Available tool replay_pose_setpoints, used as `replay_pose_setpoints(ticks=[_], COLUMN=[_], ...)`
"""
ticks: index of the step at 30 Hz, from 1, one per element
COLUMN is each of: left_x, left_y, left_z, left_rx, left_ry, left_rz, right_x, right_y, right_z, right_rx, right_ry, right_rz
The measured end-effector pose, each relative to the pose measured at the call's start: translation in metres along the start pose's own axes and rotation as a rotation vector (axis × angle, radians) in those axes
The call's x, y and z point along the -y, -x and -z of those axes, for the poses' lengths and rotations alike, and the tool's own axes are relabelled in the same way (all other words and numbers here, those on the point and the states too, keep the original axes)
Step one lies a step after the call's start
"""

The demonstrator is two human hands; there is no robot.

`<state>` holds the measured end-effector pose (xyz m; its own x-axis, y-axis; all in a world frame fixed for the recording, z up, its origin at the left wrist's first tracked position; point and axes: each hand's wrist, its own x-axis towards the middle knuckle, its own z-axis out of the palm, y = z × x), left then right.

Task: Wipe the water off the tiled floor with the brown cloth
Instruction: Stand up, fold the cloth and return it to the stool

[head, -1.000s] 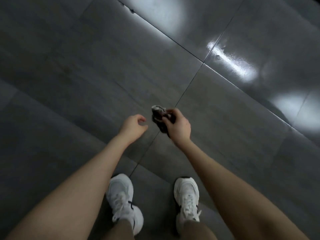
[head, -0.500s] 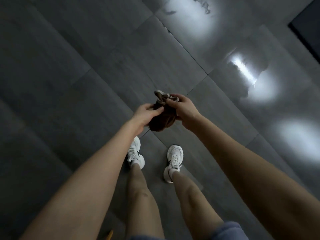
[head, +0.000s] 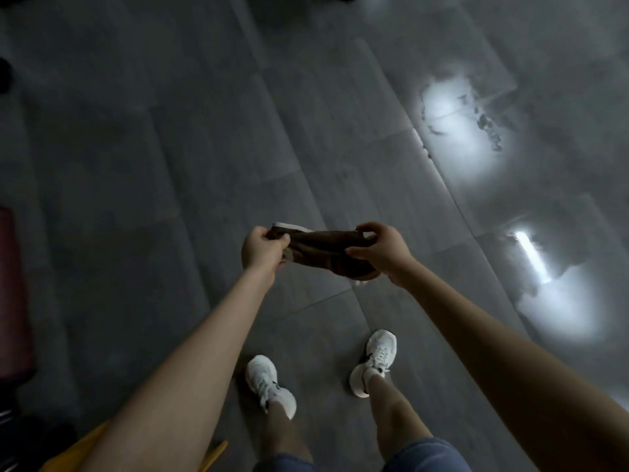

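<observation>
Cloth (head: pixel 326 248), brown: now stretched between left hand (head: pixel 262 248) and right hand (head: pixel 383 248), both pinching ends; water (head: pixel 490 131) beyond cloth, unwiped.

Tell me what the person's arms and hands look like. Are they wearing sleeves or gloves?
No gloves and no sleeves in view. The left hand and right hand are bare, with no rings, watch or bracelet showing. Both forearms are bare up to the picture's edge. Lower down you can see blue shorts and white sneakers.
</observation>
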<state>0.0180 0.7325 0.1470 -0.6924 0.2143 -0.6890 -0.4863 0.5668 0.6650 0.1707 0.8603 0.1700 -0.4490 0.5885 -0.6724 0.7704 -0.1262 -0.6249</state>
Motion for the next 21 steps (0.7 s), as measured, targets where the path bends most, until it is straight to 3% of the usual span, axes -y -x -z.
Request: replay_pose_setpoints(ticks=[5,8,11,16,21], left_x=[-0.009,-0.015,-0.017,0.001,0.028], left_y=[-0.006,-0.013,-0.014,-0.002,0.031], left_z=[0.115,0.178,0.232,0.311,0.355], left_rx=[-0.115,-0.119,-0.117,-0.201,-0.296], left_ry=[-0.009,0.027,0.089,0.164,0.197], left_rz=[-0.083,-0.127,-0.110,-0.078,-0.178], right_x=[0.073,0.102,0.120,0.138,0.130], right_y=[0.020,0.033,0.044,0.057,0.076], right_z=[-0.081,-0.129,-0.174,-0.238,-0.284], right_rx=[0.134,0.265,0.255,0.202,0.137], right_ry=[0.457,0.643,0.779,0.737,0.649], right_rz=[0.199,0.210,0.207,0.255,0.444])
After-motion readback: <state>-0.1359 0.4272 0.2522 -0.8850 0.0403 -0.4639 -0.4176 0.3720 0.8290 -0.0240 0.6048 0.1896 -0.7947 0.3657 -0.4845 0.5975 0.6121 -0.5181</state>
